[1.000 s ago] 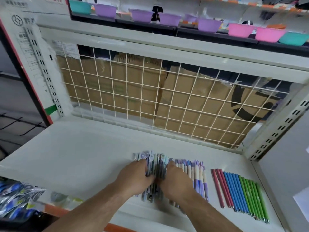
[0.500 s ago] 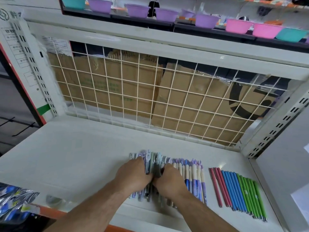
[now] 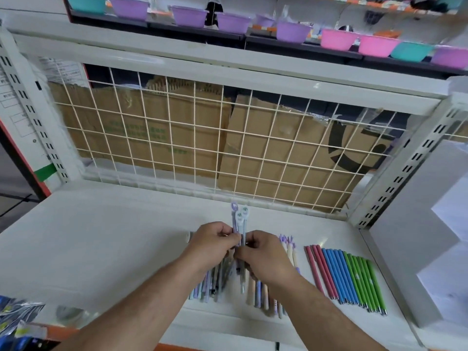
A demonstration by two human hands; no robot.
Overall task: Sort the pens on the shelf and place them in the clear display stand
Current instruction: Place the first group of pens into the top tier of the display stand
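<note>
Pinching maybe three charm-topped pens (image 3: 240, 219) mid-barrel: left hand (image 3: 215, 240) and right hand (image 3: 264, 255), each grip closed on them, raised above the shelf (image 3: 114, 249). Light, stiff, slick; caps would snag. At 6 o'clock the loose pile (image 3: 215, 282) sits half hidden under wrists. No clear stand visible.

Just below the frame's centre, a bunch (image 3: 240, 219) of thin pens with round white and purple toppers stands nearly upright, tops pointing up the frame, pinched by the left hand (image 3: 212, 239) and right hand (image 3: 266, 254). Beneath the hands a loose pile (image 3: 215, 282) of pale blue and purple pens lies flat, with cream pens (image 3: 291, 252) just right of it. At lower right, red pens (image 3: 319, 269), blue pens (image 3: 338, 274) and green pens (image 3: 364, 282) lie in one neat slanted row, side by side.
</note>
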